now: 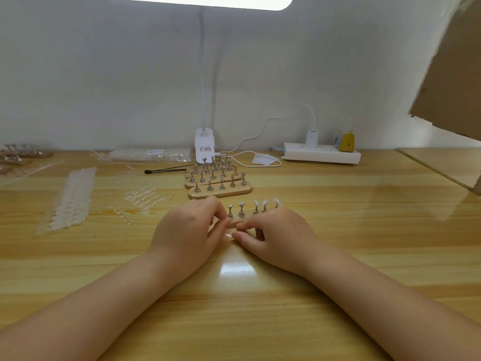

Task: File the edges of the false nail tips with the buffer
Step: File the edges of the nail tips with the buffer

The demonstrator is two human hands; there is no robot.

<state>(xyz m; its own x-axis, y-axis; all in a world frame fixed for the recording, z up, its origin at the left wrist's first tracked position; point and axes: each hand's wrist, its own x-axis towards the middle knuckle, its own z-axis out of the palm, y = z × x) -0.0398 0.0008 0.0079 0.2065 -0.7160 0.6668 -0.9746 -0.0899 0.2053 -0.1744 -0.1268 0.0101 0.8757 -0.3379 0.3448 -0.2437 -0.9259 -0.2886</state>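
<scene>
My left hand (190, 230) and my right hand (276, 234) meet fingertip to fingertip at the middle of the wooden table (364, 230). My right thumb and forefinger pinch a small clear false nail tip (228, 234). The curled fingers of my left hand hold the left end of a tan strip (233, 223); I cannot tell whether it is the buffer or the base of the stand. Just behind my hands is a row of metal pegs (241, 210). The right three pegs carry white nail tips (264, 202).
Three wooden peg stands (220, 192) sit further back, below a white clip lamp (204, 147). A black brush (166, 170) lies left of them. Strips and loose clear nail tips (74, 199) cover the left side. A power strip (321, 153) and a cable lie at the back right.
</scene>
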